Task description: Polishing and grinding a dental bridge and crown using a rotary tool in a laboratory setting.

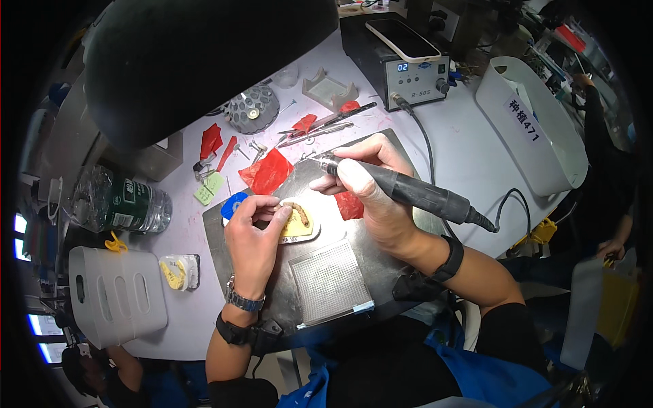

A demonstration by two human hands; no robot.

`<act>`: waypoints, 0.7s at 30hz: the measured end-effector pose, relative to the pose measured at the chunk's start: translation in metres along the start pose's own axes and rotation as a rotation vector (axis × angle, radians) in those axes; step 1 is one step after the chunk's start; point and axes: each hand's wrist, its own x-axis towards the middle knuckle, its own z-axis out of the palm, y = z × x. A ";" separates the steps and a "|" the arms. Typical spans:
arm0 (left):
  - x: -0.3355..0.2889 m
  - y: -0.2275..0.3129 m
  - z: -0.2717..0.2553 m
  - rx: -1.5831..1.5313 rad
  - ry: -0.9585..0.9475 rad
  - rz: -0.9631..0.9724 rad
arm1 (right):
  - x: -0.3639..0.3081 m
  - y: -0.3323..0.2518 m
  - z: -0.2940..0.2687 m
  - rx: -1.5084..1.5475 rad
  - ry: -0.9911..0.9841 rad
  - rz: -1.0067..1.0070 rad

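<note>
In my right hand (pixel 384 187) is a black rotary handpiece (pixel 425 195), with a thin metal bur at its tip pointing left. The tip is above the work mat, apart from the model. My left hand (pixel 255 231) is closed at the left edge of a yellow and white dental model (pixel 294 230), thumb and fingers pressed together there. Along the model's top runs a brownish curved row of teeth (pixel 303 215), its upper left end beside my thumb. The fingertips partly hide the contact. A blue round piece (pixel 235 204) lies behind my left hand.
Below the model is a perforated metal plate (pixel 331 282) on the grey mat (pixel 269 306). Red wax sheets (pixel 267 171), a bur stand (pixel 252 110) and hand tools lie behind. The handpiece's cable leads toward a control box (pixel 415 85). A bottle (pixel 126 204) and basket (pixel 117 299) stand left.
</note>
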 end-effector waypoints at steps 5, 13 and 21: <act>-0.004 0.001 -0.001 0.061 -0.024 0.066 | -0.005 -0.003 -0.001 0.006 0.027 0.000; -0.008 0.002 0.000 0.181 -0.012 0.203 | -0.004 -0.003 -0.003 -0.035 0.016 -0.024; -0.009 0.001 0.000 0.068 -0.038 0.131 | -0.002 -0.002 -0.003 -0.076 0.034 -0.037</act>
